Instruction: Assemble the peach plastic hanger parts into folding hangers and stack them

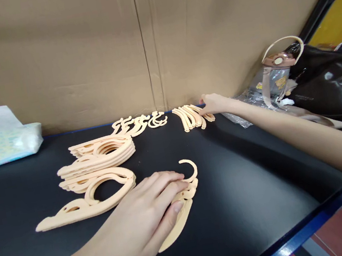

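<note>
My left hand (151,206) rests with bent fingers over a cream plastic hanger piece with a hook (178,228), gripping its upper part on the black table. At the back, my right hand (215,103) reaches to the right end of a row of curved cream arm pieces (190,117), its fingertips closed on one of them. Folded cream hangers (103,193) lie in stacks left of my left hand. Small hook pieces (157,120) and a group of curved cream pieces (132,125) lie along the back edge.
Brown cardboard (87,63) stands behind the black table (239,177). A white and blue plastic package (1,142) sits at the back left. Clear plastic wrap (239,119), a bottle with a handle (277,76) and a black bag (331,82) are at the right.
</note>
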Demonstrator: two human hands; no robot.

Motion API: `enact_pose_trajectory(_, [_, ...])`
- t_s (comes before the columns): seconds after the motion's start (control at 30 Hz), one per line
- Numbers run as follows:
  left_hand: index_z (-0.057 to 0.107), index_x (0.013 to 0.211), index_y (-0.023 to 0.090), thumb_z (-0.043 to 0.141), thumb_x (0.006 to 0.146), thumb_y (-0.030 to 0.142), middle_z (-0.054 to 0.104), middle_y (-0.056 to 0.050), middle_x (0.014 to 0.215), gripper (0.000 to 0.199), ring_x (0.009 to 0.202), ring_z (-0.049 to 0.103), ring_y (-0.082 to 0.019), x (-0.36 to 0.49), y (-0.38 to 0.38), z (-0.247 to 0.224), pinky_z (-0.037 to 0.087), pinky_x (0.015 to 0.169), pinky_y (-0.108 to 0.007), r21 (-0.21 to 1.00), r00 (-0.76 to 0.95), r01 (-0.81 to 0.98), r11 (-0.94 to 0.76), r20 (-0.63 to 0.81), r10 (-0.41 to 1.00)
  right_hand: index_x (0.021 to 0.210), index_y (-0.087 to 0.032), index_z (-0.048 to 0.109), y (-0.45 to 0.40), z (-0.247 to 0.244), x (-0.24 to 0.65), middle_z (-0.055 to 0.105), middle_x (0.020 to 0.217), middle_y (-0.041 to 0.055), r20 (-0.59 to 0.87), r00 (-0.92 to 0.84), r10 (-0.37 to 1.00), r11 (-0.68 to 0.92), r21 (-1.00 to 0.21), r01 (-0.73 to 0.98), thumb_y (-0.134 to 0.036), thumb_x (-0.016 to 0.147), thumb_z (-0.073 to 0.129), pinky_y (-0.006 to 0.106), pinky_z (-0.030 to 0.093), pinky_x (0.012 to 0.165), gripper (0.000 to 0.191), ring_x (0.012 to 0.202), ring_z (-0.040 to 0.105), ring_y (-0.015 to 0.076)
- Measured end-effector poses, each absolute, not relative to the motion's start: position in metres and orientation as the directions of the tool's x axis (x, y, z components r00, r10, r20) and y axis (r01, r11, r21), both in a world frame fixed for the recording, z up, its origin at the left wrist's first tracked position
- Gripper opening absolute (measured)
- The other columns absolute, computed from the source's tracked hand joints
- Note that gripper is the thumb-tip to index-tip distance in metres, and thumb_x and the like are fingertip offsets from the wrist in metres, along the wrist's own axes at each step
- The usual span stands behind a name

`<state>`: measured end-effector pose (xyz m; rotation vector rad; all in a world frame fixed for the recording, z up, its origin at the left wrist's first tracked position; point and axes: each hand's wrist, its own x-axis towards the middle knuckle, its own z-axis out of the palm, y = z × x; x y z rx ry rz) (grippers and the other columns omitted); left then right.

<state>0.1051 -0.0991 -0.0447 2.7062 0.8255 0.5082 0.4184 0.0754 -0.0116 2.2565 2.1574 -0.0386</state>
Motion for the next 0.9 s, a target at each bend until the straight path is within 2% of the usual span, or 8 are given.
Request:
enact_pose_trajectory(0.13, [0.060,0.130,0.030,0.039,0.105,0.028,0.066,-0.001,0.132,0.034,0.122,0.060,-0.020,0.106,-0.099,-0.043,0.049,0.100,-0.031,0.343,0.774,0.486,-0.804,0.258,0.578,0.127,-0.016,0.059,0.071,-0.009,0.418,0.063,0.126,0.0100,0.041,0.089,0.995,-0.087,-0.051,0.995,-0.036,0.097,0.063,0.044,0.057,0.089,0.036,0.106,0.065,0.0234])
enact_pose_trajectory(0.3, [0.061,0.129,0.029,0.039,0.104,0.026,0.067,-0.002,0.130,0.033,0.118,0.062,-0.020,0.107,-0.098,-0.042,0.050,0.098,-0.030,0.380,0.785,0.458,-0.804,0.251,0.566,0.125,-0.007,0.053,0.051,0.002,0.422,0.071,0.101,0.0162,0.207,0.106,0.973,-0.087,-0.099,0.991,-0.031,0.082,0.070,0.039,0.051,0.076,0.052,0.092,0.066,0.0306])
enact_pose_trajectory(0.43, [0.061,0.128,0.028,0.039,0.104,0.025,0.066,-0.002,0.130,0.033,0.119,0.061,-0.020,0.107,-0.098,-0.043,0.049,0.098,-0.031,0.381,0.787,0.457,-0.803,0.247,0.565,0.118,-0.015,0.051,0.018,0.001,0.407,0.071,0.094,0.0080,0.250,-0.060,0.966,0.108,-0.184,0.977,-0.027,0.079,0.066,0.031,0.046,0.068,0.044,0.077,0.065,0.0226])
enact_pose_trajectory(0.57, [0.062,0.127,0.028,0.039,0.104,0.025,0.067,-0.002,0.129,0.033,0.118,0.062,-0.020,0.108,-0.097,-0.043,0.050,0.099,-0.031,0.377,0.787,0.456,-0.806,0.252,0.563,0.112,-0.021,0.049,-0.019,-0.014,0.379,0.068,0.092,0.0013,0.225,-0.301,0.927,0.356,-0.273,0.894,-0.022,0.075,0.065,0.026,0.047,0.067,0.040,0.074,0.064,0.0170])
enact_pose_trajectory(0.67, [0.062,0.129,0.028,0.040,0.103,0.024,0.067,-0.003,0.132,0.034,0.122,0.061,-0.020,0.107,-0.098,-0.043,0.051,0.100,-0.031,0.367,0.798,0.437,-0.821,0.263,0.542,0.112,-0.021,0.050,-0.032,-0.025,0.363,0.065,0.096,0.0016,0.215,-0.435,0.874,0.483,-0.304,0.821,-0.021,0.075,0.065,0.028,0.048,0.072,0.040,0.080,0.063,0.0178])
enact_pose_trajectory(0.73, [0.059,0.135,0.029,0.045,0.101,0.025,0.064,-0.002,0.138,0.036,0.129,0.058,-0.020,0.106,-0.099,-0.043,0.048,0.107,-0.033,0.355,0.816,0.413,-0.839,0.264,0.514,0.112,-0.020,0.051,-0.033,-0.030,0.358,0.064,0.098,0.0030,0.224,-0.490,0.843,0.538,-0.316,0.781,-0.021,0.077,0.065,0.030,0.049,0.078,0.038,0.087,0.062,0.0196])
enact_pose_trajectory(0.9, [0.044,0.149,0.028,0.066,0.088,0.032,0.050,-0.001,0.154,0.065,0.142,0.047,-0.025,0.104,-0.103,-0.036,0.039,0.119,-0.043,0.289,0.897,0.362,-0.886,0.151,0.416,0.111,-0.020,0.053,-0.026,-0.039,0.362,0.065,0.101,0.0053,0.256,-0.541,0.801,0.599,-0.354,0.718,-0.021,0.084,0.061,0.034,0.051,0.081,0.028,0.092,0.063,0.0211])
